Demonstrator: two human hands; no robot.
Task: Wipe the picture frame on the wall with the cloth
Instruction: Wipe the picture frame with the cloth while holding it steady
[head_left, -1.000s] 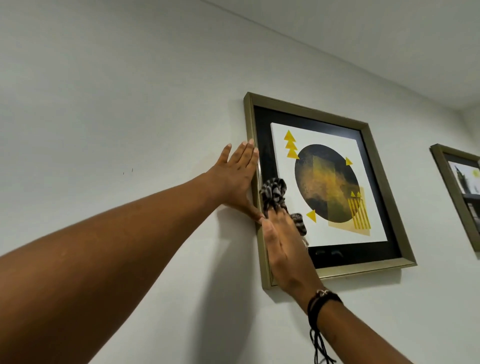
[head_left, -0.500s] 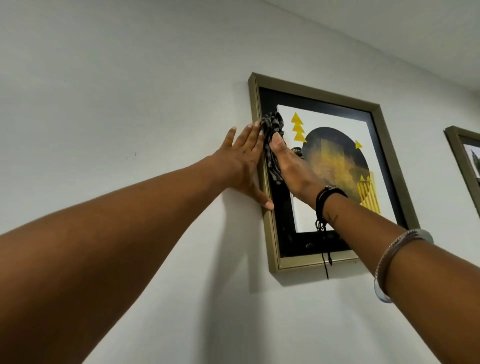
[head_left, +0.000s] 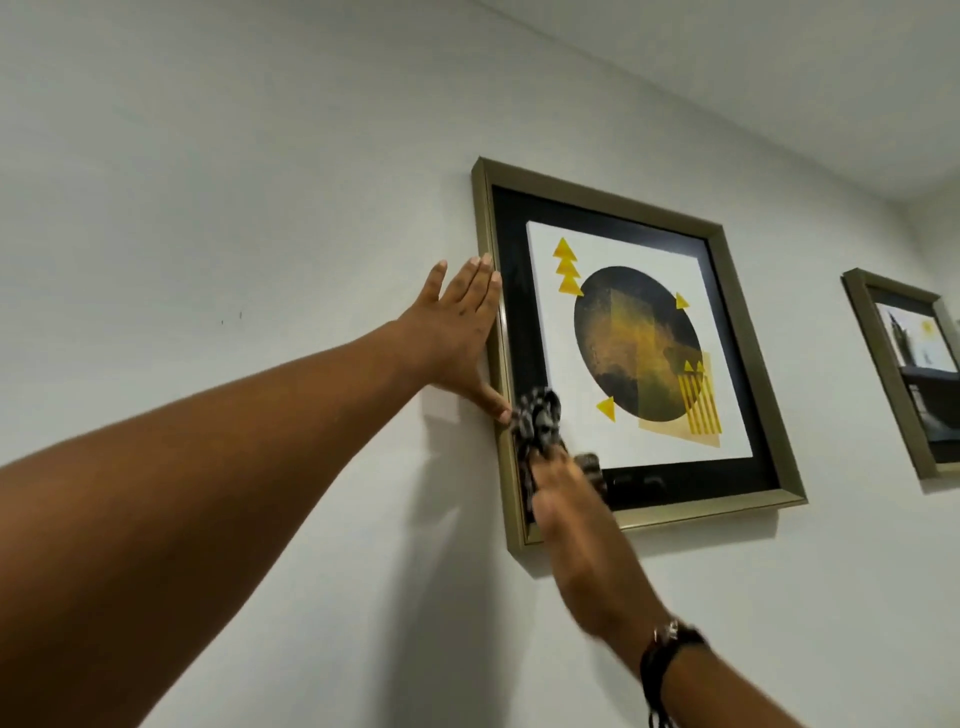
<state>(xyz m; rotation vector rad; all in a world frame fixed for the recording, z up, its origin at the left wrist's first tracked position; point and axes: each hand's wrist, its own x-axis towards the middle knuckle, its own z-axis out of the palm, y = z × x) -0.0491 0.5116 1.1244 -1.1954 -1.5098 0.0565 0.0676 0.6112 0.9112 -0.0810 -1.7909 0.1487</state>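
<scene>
Your left hand (head_left: 457, 332) lay flat and open, fingers straight, pressed against the wall with its edge touching the frame's (head_left: 613, 202) left rail; it held nothing. Your right hand (head_left: 571, 499) was blurred at the frame's lower left corner, pressing the cloth (head_left: 537, 415) against the glass; the cloth bunched out above your fingers, so it looked gripped, though the blur hid how tightly your fingers were closed.

The frame hung at centre right of the picture, flat to the wall, its face turned out into the room. Its long axis ran up and down, and it seemed to tilt only because you were looking up at it. A second frame (head_left: 883, 364) hung at the far right edge.

To do this stroke well, I would judge you needed to keep the left hand bracing that rail so the frame could not swing on its hook. Spreading the cloth flatter would cover more glass, as would running it along the long rails, then into the bottom corner where dust gathers.
</scene>
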